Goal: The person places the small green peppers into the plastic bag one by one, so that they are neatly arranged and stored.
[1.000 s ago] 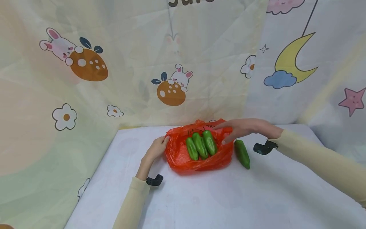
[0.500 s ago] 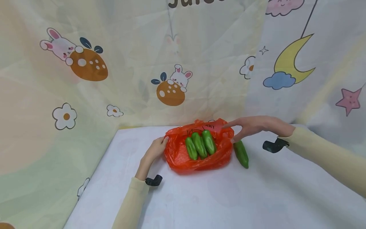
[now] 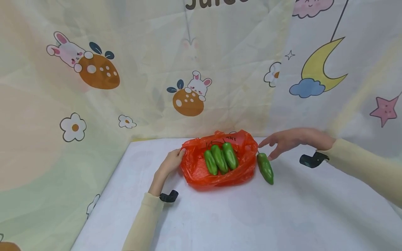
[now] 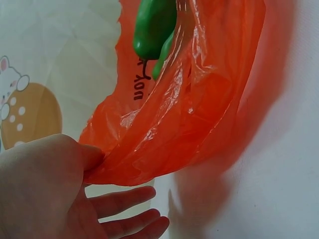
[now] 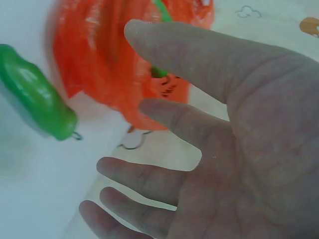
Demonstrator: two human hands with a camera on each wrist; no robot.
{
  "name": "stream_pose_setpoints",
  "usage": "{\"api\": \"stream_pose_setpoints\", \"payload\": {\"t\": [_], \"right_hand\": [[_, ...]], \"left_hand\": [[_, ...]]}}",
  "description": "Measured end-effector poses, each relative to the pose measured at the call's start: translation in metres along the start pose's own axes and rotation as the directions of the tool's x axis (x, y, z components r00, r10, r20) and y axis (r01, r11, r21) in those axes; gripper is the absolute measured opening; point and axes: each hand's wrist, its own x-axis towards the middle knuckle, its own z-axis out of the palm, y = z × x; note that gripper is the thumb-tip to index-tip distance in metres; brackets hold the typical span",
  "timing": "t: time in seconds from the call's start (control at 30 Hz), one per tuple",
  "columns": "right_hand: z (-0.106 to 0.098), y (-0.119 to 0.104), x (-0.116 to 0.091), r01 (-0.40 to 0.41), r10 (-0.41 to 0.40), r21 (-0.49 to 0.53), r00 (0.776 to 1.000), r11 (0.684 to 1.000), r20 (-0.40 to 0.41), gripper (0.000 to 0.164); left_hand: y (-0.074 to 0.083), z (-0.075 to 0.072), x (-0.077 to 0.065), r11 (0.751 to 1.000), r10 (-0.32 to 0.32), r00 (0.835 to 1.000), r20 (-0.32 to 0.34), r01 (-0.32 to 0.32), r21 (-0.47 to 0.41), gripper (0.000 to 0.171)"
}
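A red plastic bag (image 3: 201, 181) lies open on the table, with three green peppers (image 3: 220, 159) side by side in its mouth. My left hand (image 3: 172, 161) pinches the bag's left edge between thumb and forefinger; in the left wrist view the other fingers (image 4: 129, 199) stretch out below the film. Another green pepper (image 3: 265, 168) lies on the table just right of the bag. Over its stem end hovers my right hand (image 3: 290, 142), holding nothing. The right wrist view shows the palm and spread fingers (image 5: 149, 179) of that hand, with the loose pepper (image 5: 35, 94) apart from them.
The white table (image 3: 220, 219) extends in front of the bag and to both sides. A printed cloth (image 3: 232, 101) hangs close behind the bag, along the table's back edge.
My right hand has drawn back to the right, from above the bag's right side to above the loose pepper. My left hand keeps its hold, and the peppers stay in place.
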Motion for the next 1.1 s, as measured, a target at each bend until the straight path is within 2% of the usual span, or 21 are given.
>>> {"api": "stream_pose_setpoints", "payload": {"t": [0.3, 0.47, 0.87, 1.1], "right_hand": [[0.035, 0.014, 0.016, 0.002, -0.002, 0.052, 1.000, 0.999, 0.007, 0.070], [0.051, 0.016, 0.025, -0.014, 0.015, 0.050, 1.000, 0.999, -0.016, 0.068], [0.072, 0.017, 0.048, -0.054, 0.057, 0.045, 0.996, 0.998, -0.071, 0.066], [0.083, 0.023, 0.057, -0.099, 0.104, 0.047, 0.989, 0.994, -0.109, 0.070]], "left_hand": [[0.002, 0.000, 0.000, 1.000, 0.007, 1.000, 0.001, -0.007, 0.000, 0.048], [0.002, 0.003, 0.000, 1.000, 0.007, 1.000, 0.004, -0.006, -0.012, 0.048], [0.003, 0.005, -0.004, 1.000, 0.015, 1.000, -0.019, -0.015, -0.001, 0.048], [0.002, 0.002, -0.003, 1.000, 0.015, 0.999, -0.033, -0.015, 0.005, 0.048]]}}
